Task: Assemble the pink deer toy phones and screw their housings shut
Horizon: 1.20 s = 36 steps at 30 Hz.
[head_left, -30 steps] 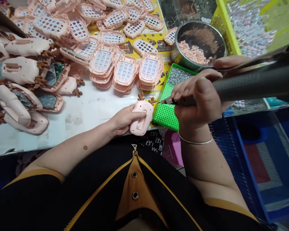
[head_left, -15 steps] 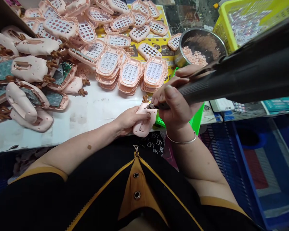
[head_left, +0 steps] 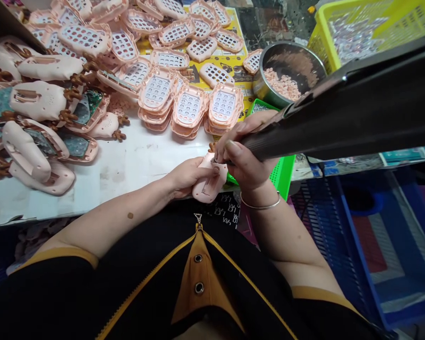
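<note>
My left hand [head_left: 187,176] is closed around a pale pink toy phone casing [head_left: 204,190], back side up, with a brown antler-shaped piece at its far end. My right hand [head_left: 250,158] is wrapped round a dark, thick electric screwdriver [head_left: 326,115], slanted from the upper right. My fingers partly cover its tip, which is at the casing's upper part; whether it sits in a screw hole is hidden. Just beyond the casing stand stacks of pink front shells [head_left: 188,107] with white button grids. A green tray [head_left: 286,178] lies partly under my right hand.
Closed and half-open pink casings [head_left: 38,100] are heaped at the left. Loose front shells [head_left: 179,32] cover the back. A steel bowl [head_left: 260,85] holds small pink pieces; behind it stands a yellow basket [head_left: 324,30] with small bagged items. Blue crates [head_left: 357,236] are at lower right.
My right hand and the screwdriver have moved down and left, closer to the casing. The tip, visible before, is now mostly behind my fingers. My left hand keeps its hold.
</note>
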Motion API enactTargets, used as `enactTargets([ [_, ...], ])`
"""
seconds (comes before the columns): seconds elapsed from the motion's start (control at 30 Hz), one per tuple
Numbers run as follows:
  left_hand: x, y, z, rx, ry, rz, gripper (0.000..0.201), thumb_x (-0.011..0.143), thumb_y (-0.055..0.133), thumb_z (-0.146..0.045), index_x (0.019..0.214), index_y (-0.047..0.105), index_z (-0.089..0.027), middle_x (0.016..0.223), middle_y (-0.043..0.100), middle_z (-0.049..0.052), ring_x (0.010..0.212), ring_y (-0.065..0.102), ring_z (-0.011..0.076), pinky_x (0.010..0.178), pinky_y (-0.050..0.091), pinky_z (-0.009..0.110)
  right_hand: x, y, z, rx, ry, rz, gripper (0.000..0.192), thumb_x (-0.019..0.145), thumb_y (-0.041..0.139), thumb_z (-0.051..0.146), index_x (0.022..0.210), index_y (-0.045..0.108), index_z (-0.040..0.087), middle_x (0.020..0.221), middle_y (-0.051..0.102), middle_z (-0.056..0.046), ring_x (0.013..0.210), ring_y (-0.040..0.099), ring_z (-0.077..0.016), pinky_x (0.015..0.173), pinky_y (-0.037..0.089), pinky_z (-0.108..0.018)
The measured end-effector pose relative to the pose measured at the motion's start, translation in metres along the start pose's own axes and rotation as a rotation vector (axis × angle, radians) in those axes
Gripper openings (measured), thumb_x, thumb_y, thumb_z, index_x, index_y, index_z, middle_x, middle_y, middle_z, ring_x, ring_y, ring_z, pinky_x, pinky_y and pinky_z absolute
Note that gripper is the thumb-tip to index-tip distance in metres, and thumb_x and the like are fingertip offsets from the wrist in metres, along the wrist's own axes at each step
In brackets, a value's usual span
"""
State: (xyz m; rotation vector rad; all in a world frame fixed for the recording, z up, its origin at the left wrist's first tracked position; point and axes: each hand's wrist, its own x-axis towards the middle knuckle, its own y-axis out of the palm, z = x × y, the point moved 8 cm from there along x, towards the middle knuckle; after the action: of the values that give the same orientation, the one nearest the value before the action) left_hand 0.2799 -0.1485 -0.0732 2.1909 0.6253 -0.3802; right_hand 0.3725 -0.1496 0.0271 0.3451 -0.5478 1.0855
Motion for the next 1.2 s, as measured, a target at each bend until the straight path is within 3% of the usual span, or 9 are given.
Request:
enactTargets([
  [0.17,-0.002,-0.002,-0.003,-0.071,-0.015,-0.069,0.019,0.078,0.069,-0.009,0.096,0.066,-0.012,0.082,0.072,0.004,0.071,0.066,0.0128,0.072,0.050,0.027,0.017,-0.012,0.046,0.155,-0.171,-0.070,0.031,0.081,0.073,0.049,0.108,0.060,0.039,0.053,0.044,0.011,0.035,0.044,-0.0099,0.036,0.043,-0.025],
  [0.27,-0.002,-0.003,-0.008,-0.128,0.023,-0.097,0.024,0.082,0.065,-0.009,0.105,0.063,-0.015,0.088,0.074,0.004,0.075,0.068,0.0145,0.078,0.054,0.031,0.030,-0.039,0.062,0.045,-0.210,-0.189,0.032,0.077,0.077,0.050,0.103,0.068,0.034,0.062,0.056,0.009,0.043,0.053,-0.0086,0.042,0.048,-0.023],
  [0.33,-0.002,-0.003,-0.011,-0.163,0.048,-0.105,0.025,0.084,0.066,-0.012,0.108,0.062,-0.019,0.091,0.074,0.003,0.078,0.070,0.0154,0.083,0.056,0.036,0.034,-0.057,0.058,-0.024,-0.182,-0.250,0.031,0.072,0.084,0.040,0.099,0.072,0.030,0.072,0.063,0.007,0.051,0.059,-0.0070,0.047,0.048,-0.021],
  [0.4,-0.003,-0.003,-0.012,-0.192,0.055,-0.113,0.024,0.085,0.067,-0.015,0.107,0.061,-0.021,0.091,0.074,0.002,0.079,0.070,0.0155,0.090,0.056,0.041,0.032,-0.071,0.047,-0.015,-0.166,-0.318,0.027,0.073,0.084,0.034,0.095,0.072,0.027,0.064,0.060,0.009,0.046,0.057,-0.0056,0.044,0.043,-0.018],
  [0.53,-0.006,-0.003,-0.012,-0.173,0.019,-0.113,0.033,0.080,0.070,-0.011,0.111,0.060,-0.021,0.093,0.073,0.001,0.079,0.069,0.0154,0.100,0.052,0.048,0.019,-0.085,0.022,-0.048,-0.174,-0.436,0.028,0.078,0.078,0.046,0.087,0.063,0.025,0.051,0.047,0.011,0.036,0.048,-0.0079,0.038,0.038,-0.022],
  [0.63,-0.008,-0.003,-0.012,-0.160,-0.003,-0.113,0.048,0.073,0.072,-0.004,0.116,0.060,-0.022,0.098,0.073,0.002,0.081,0.069,0.0159,0.103,0.050,0.049,0.013,-0.086,0.006,-0.130,-0.104,-0.444,0.034,0.077,0.078,0.051,0.089,0.058,0.027,0.054,0.048,0.009,0.037,0.047,-0.0105,0.042,0.044,-0.028],
  [0.73,-0.008,-0.004,-0.013,-0.173,0.018,-0.118,0.044,0.076,0.071,-0.006,0.116,0.059,-0.023,0.097,0.073,0.002,0.083,0.070,0.0160,0.104,0.049,0.050,0.011,-0.085,-0.001,-0.144,-0.057,-0.419,0.032,0.078,0.077,0.052,0.091,0.058,0.029,0.053,0.046,0.010,0.038,0.048,-0.0116,0.042,0.045,-0.030],
  [0.97,-0.006,-0.005,-0.013,-0.142,0.038,-0.117,0.040,0.082,0.068,-0.012,0.118,0.056,-0.024,0.097,0.073,0.003,0.084,0.070,0.0179,0.104,0.048,0.061,0.011,-0.085,-0.006,-0.103,-0.047,-0.392,0.029,0.076,0.078,0.051,0.088,0.062,0.030,0.053,0.045,0.011,0.037,0.050,-0.0100,0.040,0.044,-0.026],
  [1.2,-0.007,-0.009,-0.013,-0.150,0.051,-0.144,0.043,0.082,0.070,-0.016,0.121,0.054,-0.026,0.103,0.071,0.005,0.102,0.070,0.0263,0.101,0.047,0.067,0.007,-0.080,0.002,-0.111,-0.129,-0.374,0.025,0.079,0.079,0.042,0.090,0.063,0.027,0.059,0.053,0.011,0.041,0.054,-0.0084,0.042,0.045,-0.023],
])
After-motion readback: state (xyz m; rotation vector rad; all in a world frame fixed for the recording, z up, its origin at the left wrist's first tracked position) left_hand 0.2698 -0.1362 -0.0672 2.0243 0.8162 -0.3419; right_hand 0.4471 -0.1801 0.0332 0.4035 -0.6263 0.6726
